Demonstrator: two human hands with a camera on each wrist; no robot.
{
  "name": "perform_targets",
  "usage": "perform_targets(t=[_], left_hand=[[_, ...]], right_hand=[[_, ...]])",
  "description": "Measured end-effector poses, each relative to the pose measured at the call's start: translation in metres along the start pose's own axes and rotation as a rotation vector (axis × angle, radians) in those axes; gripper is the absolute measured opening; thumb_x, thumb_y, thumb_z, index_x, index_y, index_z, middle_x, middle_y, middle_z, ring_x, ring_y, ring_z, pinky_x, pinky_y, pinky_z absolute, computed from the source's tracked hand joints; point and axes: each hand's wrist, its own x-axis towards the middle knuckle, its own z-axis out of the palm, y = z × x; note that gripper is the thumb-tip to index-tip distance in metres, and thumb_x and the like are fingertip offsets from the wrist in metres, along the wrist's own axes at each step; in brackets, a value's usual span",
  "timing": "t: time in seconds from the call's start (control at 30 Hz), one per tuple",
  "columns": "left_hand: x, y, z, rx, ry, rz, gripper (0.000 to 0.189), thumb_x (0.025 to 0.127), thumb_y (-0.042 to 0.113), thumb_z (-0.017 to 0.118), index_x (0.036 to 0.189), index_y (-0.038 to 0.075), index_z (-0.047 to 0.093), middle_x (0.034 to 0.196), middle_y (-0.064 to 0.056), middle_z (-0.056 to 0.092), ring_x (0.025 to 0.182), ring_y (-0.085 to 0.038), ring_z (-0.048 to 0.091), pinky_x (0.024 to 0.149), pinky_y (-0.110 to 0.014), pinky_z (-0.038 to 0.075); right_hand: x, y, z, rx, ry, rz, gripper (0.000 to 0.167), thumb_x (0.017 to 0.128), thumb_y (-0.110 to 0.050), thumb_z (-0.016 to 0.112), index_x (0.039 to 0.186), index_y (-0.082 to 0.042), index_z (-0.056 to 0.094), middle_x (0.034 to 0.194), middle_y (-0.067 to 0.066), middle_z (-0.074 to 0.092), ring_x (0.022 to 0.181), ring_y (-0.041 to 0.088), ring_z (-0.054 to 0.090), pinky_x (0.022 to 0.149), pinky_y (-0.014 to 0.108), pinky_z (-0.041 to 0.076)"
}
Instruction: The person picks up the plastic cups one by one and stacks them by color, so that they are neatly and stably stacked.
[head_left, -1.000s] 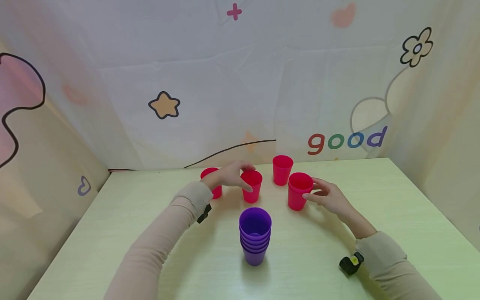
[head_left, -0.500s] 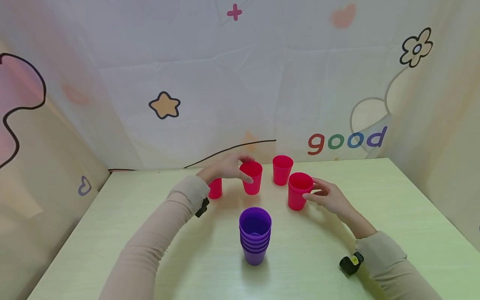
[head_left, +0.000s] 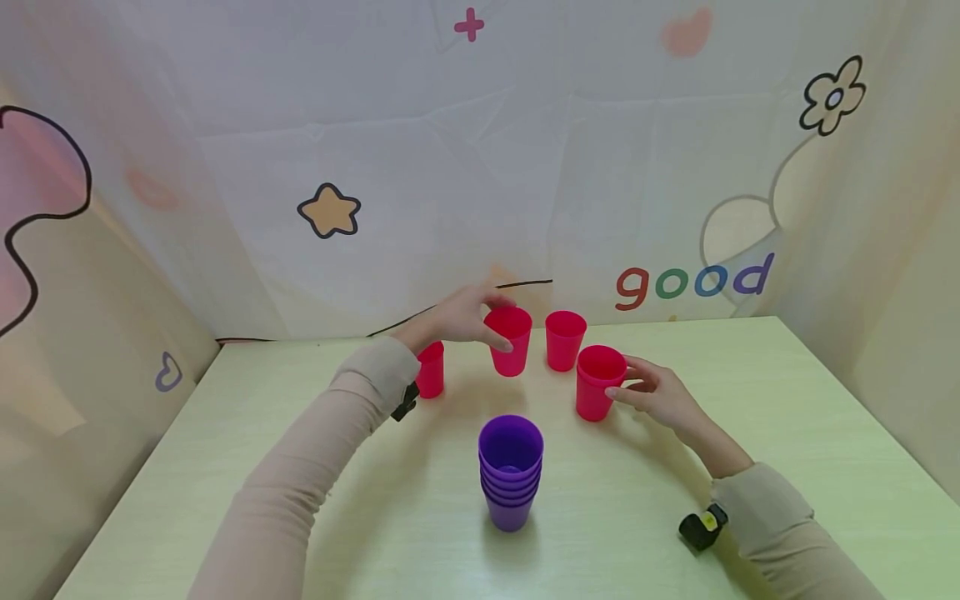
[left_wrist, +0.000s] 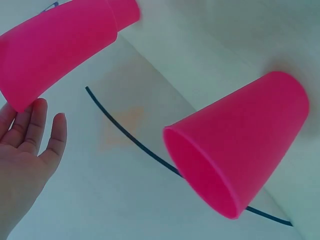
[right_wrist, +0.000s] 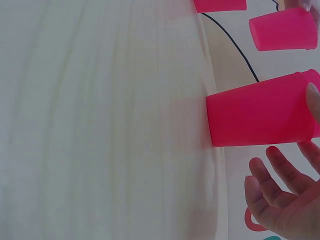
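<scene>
Holding a red cup [head_left: 516, 356] aloft, the left hand [head_left: 467, 316] has a half-closed grip; the right hand [head_left: 660, 395] pinches nested cups [head_left: 595, 395].

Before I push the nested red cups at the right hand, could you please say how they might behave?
The nested red cups could tip fairly easily, since they narrow toward the base. Their smooth sides may prove slippery. The thin rims suggest they're probably light for their size.
</scene>
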Motion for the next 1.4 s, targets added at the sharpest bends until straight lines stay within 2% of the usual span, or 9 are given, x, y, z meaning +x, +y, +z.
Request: perform_targets(t=[0.17, 0.33, 0.5, 0.73, 0.97, 1.2, 1.4], left_hand=[[0.001, 0.009, -0.006, -0.011, -0.002, 0.028, 0.064, 0.071, 0.025, 0.077, 0.127, 0.009, 0.05, 0.119, -0.003, 0.052, 0.11, -0.017, 0.045, 0.088, -0.033, 0.043], [0.003, 0.019, -0.009, -0.02, -0.004, 0.03, 0.065, 0.069, 0.025, 0.078, 0.127, 0.01, 0.051, 0.117, -0.003, 0.052, 0.11, -0.016, 0.046, 0.087, -0.031, 0.044], [0.007, 0.029, -0.01, -0.001, -0.01, 0.053, 0.065, 0.069, 0.026, 0.079, 0.126, 0.011, 0.051, 0.114, 0.0, 0.052, 0.109, -0.014, 0.044, 0.083, -0.027, 0.045], [0.011, 0.041, -0.007, 0.012, -0.036, 0.091, 0.063, 0.07, 0.025, 0.078, 0.126, 0.01, 0.052, 0.111, 0.001, 0.055, 0.106, -0.013, 0.046, 0.08, -0.025, 0.046], [0.016, 0.052, -0.007, 0.042, -0.051, 0.087, 0.064, 0.072, 0.026, 0.077, 0.128, 0.011, 0.05, 0.115, 0.001, 0.054, 0.107, -0.012, 0.046, 0.085, -0.025, 0.043], [0.02, 0.064, -0.004, 0.057, -0.055, 0.079, 0.067, 0.07, 0.027, 0.078, 0.129, 0.012, 0.049, 0.116, 0.001, 0.053, 0.107, -0.012, 0.047, 0.08, -0.024, 0.046], [0.025, 0.07, -0.002, 0.065, -0.07, 0.105, 0.066, 0.071, 0.027, 0.078, 0.128, 0.01, 0.05, 0.115, 0.0, 0.053, 0.106, -0.012, 0.047, 0.082, -0.023, 0.044]], right_hand=[[0.001, 0.002, 0.0, -0.001, 0.0, 0.004, 0.066, 0.083, -0.029, 0.066, 0.137, -0.003, 0.037, 0.123, 0.024, 0.047, 0.099, 0.035, 0.053, 0.074, 0.04, 0.051], [0.001, 0.002, 0.0, 0.006, -0.002, 0.01, 0.065, 0.083, -0.029, 0.066, 0.137, -0.004, 0.037, 0.124, 0.023, 0.047, 0.1, 0.035, 0.052, 0.074, 0.04, 0.051], [-0.001, -0.002, -0.001, 0.012, -0.006, 0.003, 0.064, 0.085, -0.026, 0.064, 0.137, -0.003, 0.036, 0.124, 0.024, 0.046, 0.1, 0.036, 0.052, 0.073, 0.04, 0.051], [-0.002, -0.003, -0.001, 0.013, -0.007, 0.002, 0.063, 0.085, -0.025, 0.064, 0.137, -0.002, 0.036, 0.124, 0.024, 0.046, 0.1, 0.036, 0.052, 0.073, 0.041, 0.052], [-0.001, -0.002, 0.0, 0.007, 0.005, 0.007, 0.066, 0.083, -0.029, 0.066, 0.137, -0.003, 0.037, 0.124, 0.023, 0.046, 0.1, 0.036, 0.052, 0.075, 0.04, 0.051], [-0.001, -0.001, 0.001, 0.01, 0.009, -0.001, 0.068, 0.082, -0.031, 0.067, 0.137, -0.005, 0.038, 0.124, 0.022, 0.047, 0.1, 0.036, 0.052, 0.075, 0.041, 0.051], [0.0, 0.001, 0.001, 0.012, 0.01, -0.005, 0.068, 0.082, -0.031, 0.067, 0.137, -0.005, 0.038, 0.124, 0.021, 0.047, 0.099, 0.036, 0.053, 0.075, 0.041, 0.051]])
